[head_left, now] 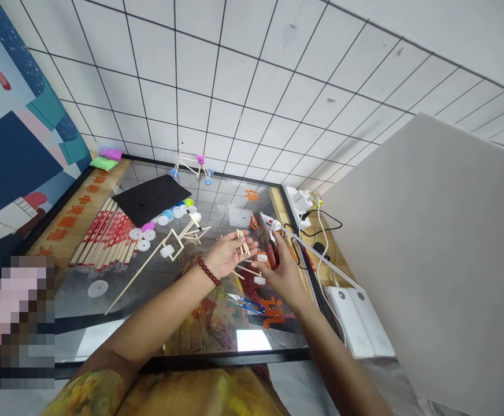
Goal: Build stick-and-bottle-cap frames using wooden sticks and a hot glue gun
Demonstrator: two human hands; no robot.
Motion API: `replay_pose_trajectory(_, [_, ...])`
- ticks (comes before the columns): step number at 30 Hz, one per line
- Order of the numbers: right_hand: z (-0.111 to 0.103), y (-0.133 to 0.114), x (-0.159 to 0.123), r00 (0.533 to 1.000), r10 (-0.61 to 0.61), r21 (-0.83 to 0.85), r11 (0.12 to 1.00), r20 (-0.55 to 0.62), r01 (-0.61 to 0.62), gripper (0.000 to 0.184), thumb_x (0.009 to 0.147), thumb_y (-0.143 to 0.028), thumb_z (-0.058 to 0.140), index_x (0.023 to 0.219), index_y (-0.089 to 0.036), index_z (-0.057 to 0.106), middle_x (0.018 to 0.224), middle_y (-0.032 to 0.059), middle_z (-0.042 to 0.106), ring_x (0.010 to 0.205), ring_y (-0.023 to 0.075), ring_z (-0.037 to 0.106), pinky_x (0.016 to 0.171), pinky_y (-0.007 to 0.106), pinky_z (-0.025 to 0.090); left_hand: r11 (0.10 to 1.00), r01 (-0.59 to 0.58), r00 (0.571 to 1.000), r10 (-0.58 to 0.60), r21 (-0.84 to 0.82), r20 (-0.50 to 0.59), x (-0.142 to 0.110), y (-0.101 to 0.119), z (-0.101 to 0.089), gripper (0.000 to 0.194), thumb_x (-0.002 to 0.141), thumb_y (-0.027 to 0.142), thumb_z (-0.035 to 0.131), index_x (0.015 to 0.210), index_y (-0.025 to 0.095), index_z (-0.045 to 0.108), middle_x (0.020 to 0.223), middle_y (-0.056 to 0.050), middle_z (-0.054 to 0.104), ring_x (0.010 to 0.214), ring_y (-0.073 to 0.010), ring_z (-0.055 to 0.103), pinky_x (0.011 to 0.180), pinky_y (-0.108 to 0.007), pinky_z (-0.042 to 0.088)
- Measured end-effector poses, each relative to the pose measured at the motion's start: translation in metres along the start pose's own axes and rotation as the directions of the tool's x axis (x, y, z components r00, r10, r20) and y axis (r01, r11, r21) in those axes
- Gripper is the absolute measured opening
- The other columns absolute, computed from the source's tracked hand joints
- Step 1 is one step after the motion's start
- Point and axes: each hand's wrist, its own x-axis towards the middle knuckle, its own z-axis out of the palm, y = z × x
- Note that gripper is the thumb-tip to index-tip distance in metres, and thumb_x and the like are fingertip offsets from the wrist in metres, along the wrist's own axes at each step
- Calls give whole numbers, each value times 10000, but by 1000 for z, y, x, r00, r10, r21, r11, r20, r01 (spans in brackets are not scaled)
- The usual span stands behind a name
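Note:
My left hand (228, 254), with a bead bracelet on the wrist, is turned palm up and closed on several short wooden sticks (243, 242). To its right, my right hand (284, 274) is at a knife (271, 254) with a red-brown handle and dark blade. The thumb and fingers are spread on either side of the handle; firm contact is not visible. White bottle caps (259, 281) and thin sticks (247, 269) lie between the hands. Below them are blue-handled thread snips (247, 303). A stick frame (180, 237) lies left of my left hand.
Packed chopsticks (104, 237), a black sheet (152, 199) and several caps (143, 245) occupy the table's left. A stick model with blue wheels (191, 167) stands at the back. A white glue gun (273, 223), cables (321, 231) and a grey panel (429, 231) are right.

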Motion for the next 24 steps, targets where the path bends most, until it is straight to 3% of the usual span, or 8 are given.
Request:
replay_pose_trajectory(4, [6,3,7,994,-93,-82,993,-56,88,876,827,-463,718,1554,-234,286,1532,150,438,1412,330,417,1149,527,365,999,29,998,-31,40,49,-2,-3,1,130,857,27,615,961,90,661,762,-60,688,751,-171,716,793,-332,574])
replay_pose_trajectory(11, [12,3,6,992,-123,-97,988,-42,118,826,876,-428,667,1565,-246,249,1555,132,412,1408,320,427,1142,528,378,997,76,994,-77,19,73,-1,-5,-2,100,831,26,655,898,99,653,790,-70,695,758,-164,703,683,-276,549])
replay_pose_trajectory(15, [13,2,6,995,-86,-73,994,-48,83,822,871,-409,669,1562,-246,255,1534,138,440,1353,322,489,1113,530,407,998,51,998,-53,42,31,-3,-3,0,108,828,13,645,878,108,631,801,-84,710,779,-186,717,719,-312,563])
replay_pose_trajectory(19, [11,0,7,999,-28,-14,1000,-35,27,933,794,-453,757,1558,-249,261,1483,141,498,1295,327,538,1090,531,429,997,-12,1000,13,75,-14,-4,-4,1,110,821,31,660,882,117,629,789,-77,717,746,-184,718,772,-355,575])
replay_pose_trajectory(24, [12,-1,8,998,-27,-20,999,-55,26,893,805,-469,743,1546,-256,291,1494,137,486,1311,319,523,1099,527,422,994,-27,1000,26,107,10,-3,-8,-1,136,792,71,713,896,121,642,850,-102,732,802,-189,719,722,-302,558])
